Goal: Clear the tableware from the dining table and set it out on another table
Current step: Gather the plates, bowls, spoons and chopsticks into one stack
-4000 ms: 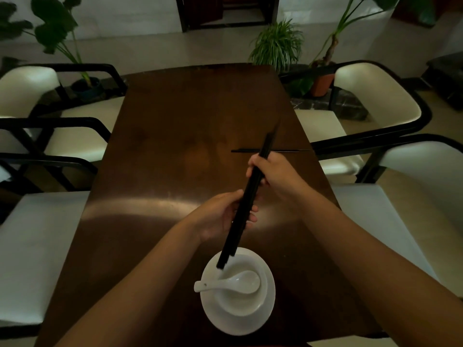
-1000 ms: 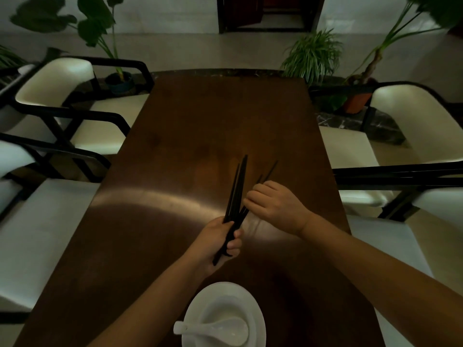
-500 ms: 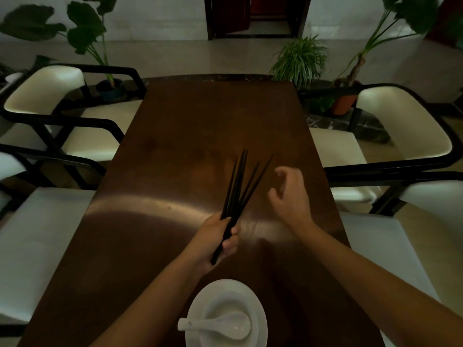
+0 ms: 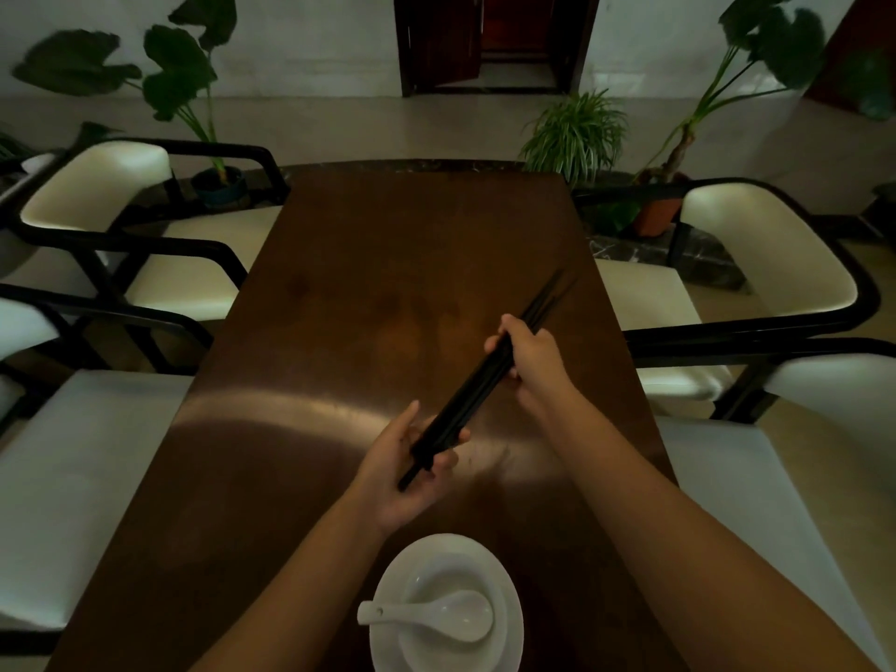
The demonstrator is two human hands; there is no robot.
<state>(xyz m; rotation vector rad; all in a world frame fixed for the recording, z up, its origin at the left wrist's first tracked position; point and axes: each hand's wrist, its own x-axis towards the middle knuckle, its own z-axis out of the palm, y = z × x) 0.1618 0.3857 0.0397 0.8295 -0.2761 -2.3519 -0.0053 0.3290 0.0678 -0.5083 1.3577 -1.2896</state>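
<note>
A bundle of black chopsticks (image 4: 477,388) is held above the brown dining table (image 4: 368,264), slanting from near left to far right. My left hand (image 4: 412,465) cups the bundle's near end, fingers partly curled around it. My right hand (image 4: 531,354) is closed around the bundle further up, and the thin tips stick out beyond it. At the table's near edge stands a white plate (image 4: 383,589) with a white bowl (image 4: 422,647) on it, and a white ceramic spoon (image 4: 436,618) lies across the bowl.
White cushioned chairs with black frames stand along both sides: two on the left (image 4: 97,196), two on the right (image 4: 756,264). Potted plants (image 4: 577,133) and a dark doorway (image 4: 494,41) are beyond the table's far end.
My right hand, open beside the chopsticks half a second ago, has closed on the bundle. The fanned chopsticks are now gathered together and tilted more to the right.
</note>
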